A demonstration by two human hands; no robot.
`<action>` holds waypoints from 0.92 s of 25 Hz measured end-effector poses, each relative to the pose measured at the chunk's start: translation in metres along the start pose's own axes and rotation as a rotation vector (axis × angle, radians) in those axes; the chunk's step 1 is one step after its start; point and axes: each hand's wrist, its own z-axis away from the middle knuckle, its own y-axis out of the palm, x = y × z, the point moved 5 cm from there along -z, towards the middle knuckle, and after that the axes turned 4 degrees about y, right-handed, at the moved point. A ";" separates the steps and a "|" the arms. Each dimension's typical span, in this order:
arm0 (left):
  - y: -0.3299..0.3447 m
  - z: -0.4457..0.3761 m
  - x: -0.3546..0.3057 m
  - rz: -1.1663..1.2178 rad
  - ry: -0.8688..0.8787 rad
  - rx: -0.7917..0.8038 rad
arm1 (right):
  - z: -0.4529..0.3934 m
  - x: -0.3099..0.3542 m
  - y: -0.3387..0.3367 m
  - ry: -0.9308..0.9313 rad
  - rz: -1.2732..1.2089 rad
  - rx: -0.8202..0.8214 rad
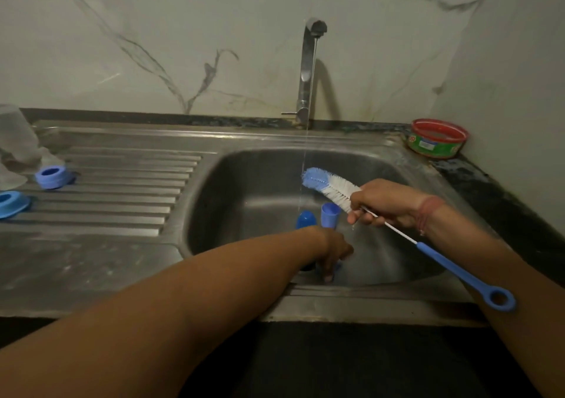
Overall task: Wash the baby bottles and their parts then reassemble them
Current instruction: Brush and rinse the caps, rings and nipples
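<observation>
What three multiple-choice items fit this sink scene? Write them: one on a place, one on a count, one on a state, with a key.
1. Where do the blue screw rings lie?
A. on the draining board
B. in the basin
C. beside the red tub

2. How many blue caps stand in the basin behind the left hand?
A. none
B. two
C. five

3. What is the tap doing?
A. it is shut off
B. it runs in a thin stream
C. it sprays onto the wall

Key: 1 A, both rings rest on the ribbed draining board at left. 2 B, a domed cap and an open one stand side by side. 3 B, a thin stream falls on the bottle brush that the right hand grips.
</observation>
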 end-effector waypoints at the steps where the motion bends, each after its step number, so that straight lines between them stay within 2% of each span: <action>1: 0.001 -0.002 -0.003 -0.032 0.007 -0.002 | 0.000 -0.001 0.000 0.004 -0.008 0.001; 3: 0.003 -0.003 -0.004 -0.051 -0.002 -0.003 | -0.002 -0.003 -0.001 0.015 -0.029 0.003; 6: -0.005 0.007 0.013 0.114 -0.048 -0.077 | -0.005 -0.003 -0.002 0.030 -0.091 0.036; 10: -0.011 0.024 0.041 0.266 -0.119 -0.207 | -0.002 0.002 0.000 0.008 -0.386 0.182; 17: -0.021 0.051 0.105 0.724 -0.309 -0.622 | 0.011 0.006 0.004 0.029 -0.606 0.199; 20: -0.017 0.055 0.121 0.831 -0.368 -0.693 | 0.032 0.018 0.018 0.028 -0.667 0.325; 23: -0.020 0.052 0.128 0.846 -0.334 -0.733 | 0.063 0.041 0.034 0.016 -0.736 0.517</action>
